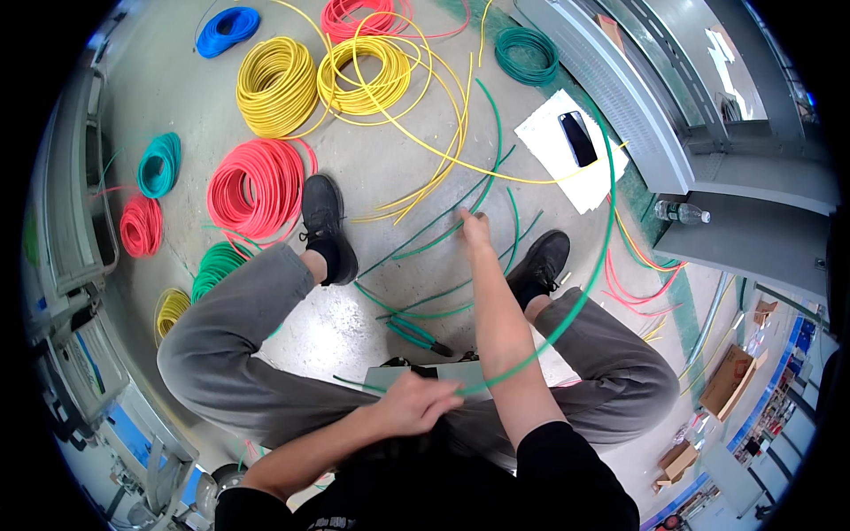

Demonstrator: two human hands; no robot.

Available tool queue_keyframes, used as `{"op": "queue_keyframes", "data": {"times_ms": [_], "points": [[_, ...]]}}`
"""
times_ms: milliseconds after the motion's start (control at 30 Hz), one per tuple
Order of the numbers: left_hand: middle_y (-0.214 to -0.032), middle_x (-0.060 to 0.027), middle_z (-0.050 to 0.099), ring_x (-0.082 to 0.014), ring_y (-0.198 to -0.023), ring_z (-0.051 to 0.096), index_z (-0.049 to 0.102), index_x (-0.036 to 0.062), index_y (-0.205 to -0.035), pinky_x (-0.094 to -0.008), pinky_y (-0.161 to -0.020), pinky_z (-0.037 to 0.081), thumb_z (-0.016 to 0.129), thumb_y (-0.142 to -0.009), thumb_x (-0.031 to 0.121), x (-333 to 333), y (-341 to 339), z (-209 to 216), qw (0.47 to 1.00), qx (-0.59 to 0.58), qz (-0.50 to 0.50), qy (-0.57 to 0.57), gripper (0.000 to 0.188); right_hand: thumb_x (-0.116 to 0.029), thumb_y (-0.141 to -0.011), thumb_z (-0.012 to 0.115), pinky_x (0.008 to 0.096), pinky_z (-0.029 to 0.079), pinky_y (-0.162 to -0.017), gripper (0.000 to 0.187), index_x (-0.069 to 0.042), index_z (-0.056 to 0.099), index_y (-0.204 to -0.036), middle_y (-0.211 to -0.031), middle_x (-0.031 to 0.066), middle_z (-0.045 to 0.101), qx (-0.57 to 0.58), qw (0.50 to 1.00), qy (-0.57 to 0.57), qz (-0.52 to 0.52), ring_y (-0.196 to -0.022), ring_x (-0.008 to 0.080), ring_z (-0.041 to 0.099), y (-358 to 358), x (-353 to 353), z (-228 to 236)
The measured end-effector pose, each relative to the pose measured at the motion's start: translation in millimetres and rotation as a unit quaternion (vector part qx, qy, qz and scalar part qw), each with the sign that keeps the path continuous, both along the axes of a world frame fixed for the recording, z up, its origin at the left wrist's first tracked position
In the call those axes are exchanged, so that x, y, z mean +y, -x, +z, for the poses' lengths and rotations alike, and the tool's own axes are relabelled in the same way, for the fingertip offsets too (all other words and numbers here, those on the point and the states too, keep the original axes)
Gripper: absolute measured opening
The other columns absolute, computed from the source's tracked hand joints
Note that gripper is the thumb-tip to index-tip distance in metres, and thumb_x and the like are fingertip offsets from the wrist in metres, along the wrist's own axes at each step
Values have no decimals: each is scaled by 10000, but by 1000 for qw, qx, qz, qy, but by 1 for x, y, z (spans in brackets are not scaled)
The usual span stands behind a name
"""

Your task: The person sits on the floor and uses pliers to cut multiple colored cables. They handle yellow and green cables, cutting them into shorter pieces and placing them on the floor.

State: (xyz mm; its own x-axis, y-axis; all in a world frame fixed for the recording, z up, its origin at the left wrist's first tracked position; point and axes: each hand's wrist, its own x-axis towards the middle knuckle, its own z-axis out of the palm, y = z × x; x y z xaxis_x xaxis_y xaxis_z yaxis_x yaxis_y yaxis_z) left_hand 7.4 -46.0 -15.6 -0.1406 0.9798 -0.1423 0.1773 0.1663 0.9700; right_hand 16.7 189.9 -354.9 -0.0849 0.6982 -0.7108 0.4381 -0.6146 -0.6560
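Near my lap, my left hand (414, 404) is closed around a long green wire (580, 301). Its short end sticks out to the left of the fist, while the rest arcs up past my right arm toward the far right. My right hand (476, 228) reaches down to the floor between my shoes, its fingers pinched at a loose green wire (434, 241). Several cut green wires lie curved around it. Cutting pliers (418, 338) with green handles rest on the floor between my two hands.
Coils of yellow (276, 87), red (257, 188), blue (227, 32) and green wire (527, 55) lie around the far and left floor. White papers (542, 133) carry a phone (577, 139). A grey metal cabinet (753, 237) with a plastic bottle (682, 212) stands at right.
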Motion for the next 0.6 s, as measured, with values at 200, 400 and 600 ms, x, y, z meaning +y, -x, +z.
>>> {"op": "queue_keyframes", "data": {"times_ms": [200, 400, 600], "points": [[-606, -133, 575, -316, -521, 572, 620, 61, -816, -383, -471, 434, 591, -910, 246, -38, 35, 5, 984, -117, -115, 71, 210, -195, -976, 481, 268, 373, -433, 234, 1, 565, -1073, -648, -9, 469, 238, 963, -2, -130, -472, 108, 409, 4, 38, 69], [-582, -165, 525, -349, -533, 539, 556, 30, -734, -408, -499, 396, 557, -936, 287, -40, 16, -7, 982, -137, -93, 90, 327, -193, -968, 473, 216, 266, -400, 277, -14, 564, -1159, -661, -26, 467, 238, 970, -39, 4, -471, 51, 341, -22, 140, 213], [-533, -167, 457, -354, -493, 505, 541, 31, -711, -397, -460, 369, 616, -899, 237, -40, 5, -14, 999, -28, -23, 30, 289, -220, -978, 478, 183, 213, -420, 310, -4, 556, -1187, -657, -67, 366, 193, 963, -153, 111, -512, 21, 286, -59, 204, 341]]}}
